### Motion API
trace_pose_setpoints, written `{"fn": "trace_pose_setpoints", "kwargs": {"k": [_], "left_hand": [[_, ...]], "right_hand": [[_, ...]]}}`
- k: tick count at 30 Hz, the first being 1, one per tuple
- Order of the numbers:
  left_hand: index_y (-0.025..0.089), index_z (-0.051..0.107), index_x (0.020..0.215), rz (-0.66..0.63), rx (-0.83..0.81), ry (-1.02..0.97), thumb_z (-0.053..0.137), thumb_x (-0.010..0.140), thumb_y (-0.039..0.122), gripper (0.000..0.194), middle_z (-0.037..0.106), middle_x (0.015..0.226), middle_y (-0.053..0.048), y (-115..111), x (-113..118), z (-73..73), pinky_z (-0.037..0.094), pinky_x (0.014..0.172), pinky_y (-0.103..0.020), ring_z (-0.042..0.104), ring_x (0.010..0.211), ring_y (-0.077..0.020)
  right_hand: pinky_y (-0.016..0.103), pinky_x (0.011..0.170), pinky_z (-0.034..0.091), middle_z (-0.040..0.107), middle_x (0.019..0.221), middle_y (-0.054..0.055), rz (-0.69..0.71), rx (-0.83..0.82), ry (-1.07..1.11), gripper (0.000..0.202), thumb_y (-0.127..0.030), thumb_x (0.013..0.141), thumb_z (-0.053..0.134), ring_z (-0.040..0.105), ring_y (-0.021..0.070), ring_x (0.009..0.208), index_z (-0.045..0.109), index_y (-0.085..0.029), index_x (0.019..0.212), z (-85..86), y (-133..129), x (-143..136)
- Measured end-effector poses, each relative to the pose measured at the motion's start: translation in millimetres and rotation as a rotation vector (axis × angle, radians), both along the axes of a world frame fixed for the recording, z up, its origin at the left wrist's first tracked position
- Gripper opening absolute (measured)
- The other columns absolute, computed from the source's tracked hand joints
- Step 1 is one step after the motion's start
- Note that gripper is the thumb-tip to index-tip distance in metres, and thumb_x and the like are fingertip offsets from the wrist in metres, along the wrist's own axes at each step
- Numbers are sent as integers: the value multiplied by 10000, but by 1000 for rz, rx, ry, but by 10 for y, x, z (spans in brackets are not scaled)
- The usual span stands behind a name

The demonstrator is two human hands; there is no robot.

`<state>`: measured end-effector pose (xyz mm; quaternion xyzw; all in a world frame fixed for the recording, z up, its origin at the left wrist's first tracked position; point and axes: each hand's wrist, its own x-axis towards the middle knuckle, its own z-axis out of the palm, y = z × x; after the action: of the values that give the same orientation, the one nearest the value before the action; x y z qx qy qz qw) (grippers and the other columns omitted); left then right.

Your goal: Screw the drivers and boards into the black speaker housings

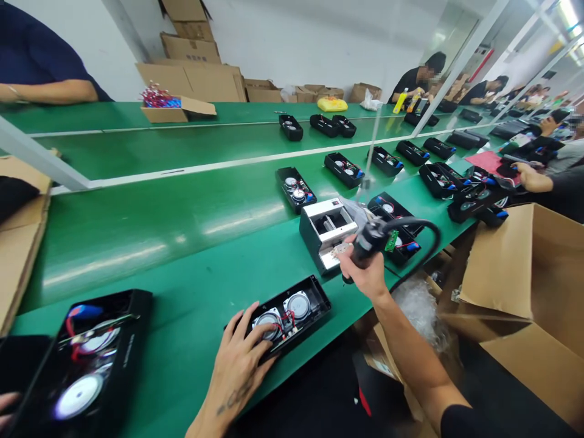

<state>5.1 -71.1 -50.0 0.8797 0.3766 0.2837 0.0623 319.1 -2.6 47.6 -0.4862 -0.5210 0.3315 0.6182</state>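
Observation:
On the green bench in front of me lies an open black speaker housing [314, 310] with two round speakers and red wires inside. My left hand [239, 359] grips its left end, the fingers reaching over the rim onto the near speaker. A black electric screwdriver [370, 238] with a thick cable is in my right hand [368, 277], its tip down, above and to the right of the housing. Just beyond that hand stands a grey and black screw feeder [314, 213]. More open housings with blue parts and a green circuit board [391, 241] lie right of the feeder.
Another open housing [137, 340] stands at left, with a person's fingers [6, 407] at the edge. Several housings line the green conveyor [191, 201]. An open cardboard box [502, 261] is at right; co-workers sit farther along. A clear hanging rod [375, 140] rises behind the feeder.

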Motion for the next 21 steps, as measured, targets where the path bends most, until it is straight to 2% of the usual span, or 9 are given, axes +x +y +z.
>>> {"fn": "trace_pose_setpoints", "kwargs": {"k": [4, 7, 12, 18, 21], "left_hand": [[255, 733, 895, 25, -50, -28, 824, 896, 276, 94, 816, 1178, 4, -27, 98, 7, 392, 1217, -595, 517, 1515, -411], [256, 748, 915, 39, -54, -32, 865, 861, 266, 129, 818, 1170, 0, -33, 144, 28, 399, 1225, -587, 534, 1507, -407], [251, 751, 925, 30, -44, -7, 858, 865, 248, 122, 817, 1181, -5, -31, 136, 47, 418, 1217, -605, 535, 1507, -423], [255, 749, 895, 45, -61, -22, 895, 832, 269, 159, 821, 1163, -3, -32, 140, 41, 415, 1222, -617, 562, 1480, -431], [252, 743, 882, 48, -67, -22, 928, 793, 269, 205, 822, 1166, 11, -33, 148, 39, 408, 1229, -604, 566, 1476, -434]], "right_hand": [[245, 433, 449, 555, 633, -121, 129, 159, 243, 352, -294, 976, 739, 484, 101, 417, 523, -301, 1253, -20, -411, -272], [276, 482, 501, 555, 658, -102, 206, 143, 206, 373, -332, 969, 756, 523, 122, 471, 521, -307, 1257, -143, -565, -447], [347, 598, 570, 538, 652, -81, 231, 57, 141, 384, -425, 950, 787, 574, 158, 559, 538, -288, 1209, -261, -565, -591], [335, 554, 528, 538, 689, -79, 275, 159, 116, 289, -361, 1053, 669, 525, 140, 508, 506, -324, 1290, -208, -531, -634], [346, 549, 533, 516, 686, -81, 289, 70, 115, 297, -415, 1042, 681, 514, 147, 503, 497, -328, 1259, -266, -532, -633]]}}
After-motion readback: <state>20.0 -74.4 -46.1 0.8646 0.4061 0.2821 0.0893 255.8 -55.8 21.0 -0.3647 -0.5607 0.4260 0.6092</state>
